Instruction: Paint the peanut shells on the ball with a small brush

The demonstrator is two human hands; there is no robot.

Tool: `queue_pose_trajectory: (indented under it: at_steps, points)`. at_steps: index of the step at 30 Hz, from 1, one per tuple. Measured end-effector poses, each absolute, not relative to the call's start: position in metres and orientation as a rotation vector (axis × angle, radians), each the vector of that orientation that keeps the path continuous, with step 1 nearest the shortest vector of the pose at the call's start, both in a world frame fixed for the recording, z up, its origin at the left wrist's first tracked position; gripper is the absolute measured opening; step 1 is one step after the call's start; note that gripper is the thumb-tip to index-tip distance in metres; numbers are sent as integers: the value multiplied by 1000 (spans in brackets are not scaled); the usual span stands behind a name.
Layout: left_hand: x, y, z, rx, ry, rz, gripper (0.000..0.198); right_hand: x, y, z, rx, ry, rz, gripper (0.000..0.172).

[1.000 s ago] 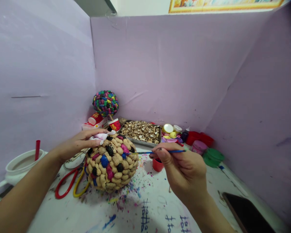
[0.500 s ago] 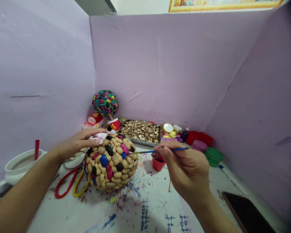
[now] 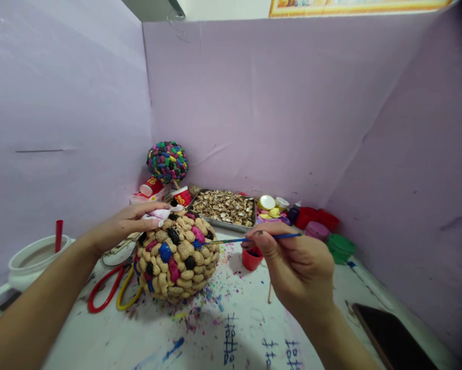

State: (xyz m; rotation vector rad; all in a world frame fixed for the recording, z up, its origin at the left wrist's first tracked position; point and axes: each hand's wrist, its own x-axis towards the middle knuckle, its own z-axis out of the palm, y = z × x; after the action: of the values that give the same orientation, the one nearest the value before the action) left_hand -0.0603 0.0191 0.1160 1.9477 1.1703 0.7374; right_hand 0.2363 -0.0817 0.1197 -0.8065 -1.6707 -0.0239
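two bare hands are at one peanut-covered ball [image 3: 165, 285], which sits on the white table [image 3: 200, 344] left of its middle, well forward of the back edge. the left hand [image 3: 128, 221] lies at the ball's upper left, thumb and fingers pinching a crumpled white tissue [image 3: 160, 216] against it. the right hand [image 3: 298, 267] has thumb and fingertips pressed together around a thin blue paintbrush [image 3: 236, 240], nearly level, its tip touching a small blue-painted peanut [image 3: 197, 245] on the ball's right side, just below a pink one. a few more peanuts are black, blue or pink; most are bare tan. a small red cup [image 3: 252, 262] stands below the brush. toward the table's left edge are a red loop handle [image 3: 116, 283] and a yellow loop handle [image 3: 125, 309], then a white pot [image 3: 17, 278] with a red stick [image 3: 58, 236] in it. a metal tray [image 3: 228, 225] of shells [image 3: 226, 205] lies along the back edge, a many-coloured ball [image 3: 167, 162] stands at the back left corner, a green tub [image 3: 340, 250] sits near the right edge, and a dark phone [image 3: 394, 336] lies nearer along that edge.
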Motion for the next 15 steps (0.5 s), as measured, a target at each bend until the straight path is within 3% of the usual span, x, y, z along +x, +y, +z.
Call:
queue_pose_trajectory:
  at_steps: [6, 15]
  points:
    - [-63, 21, 114, 1911, 1202, 742, 57, 231, -82, 119, -750, -1703, -32, 15]
    - [-63, 21, 114, 1935, 1176, 729, 58, 235, -80, 117, -812, -1726, -42, 23]
